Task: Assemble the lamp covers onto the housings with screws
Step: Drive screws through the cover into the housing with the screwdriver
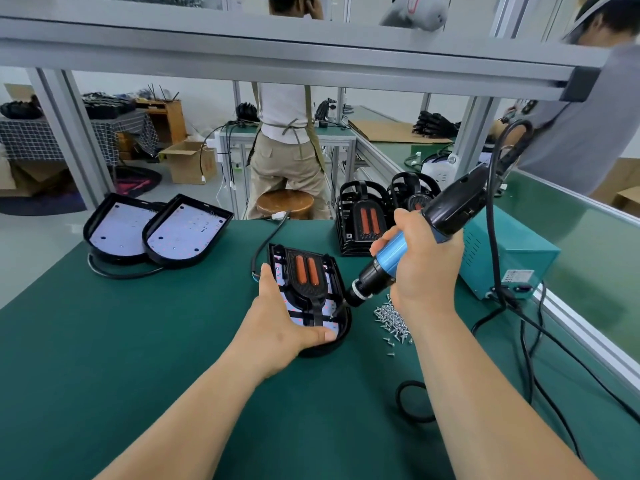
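A black lamp housing (341, 332) lies mid-table with a black cover (306, 277) bearing two orange strips set into it. My left hand (277, 323) grips the housing's left and near edge, thumb on the near rim. My right hand (422, 261) holds a blue and black electric screwdriver (391, 258), tilted down to the left, its tip at the housing's right rim. A pile of small silver screws (391, 320) lies just right of the housing.
Two open housings (156, 230) with white LED boards lie at the far left. A stack of covers (363, 216) stands at the back. A teal power box (509, 258) sits right, its cables (526, 341) trailing over the green mat. People work beyond the table.
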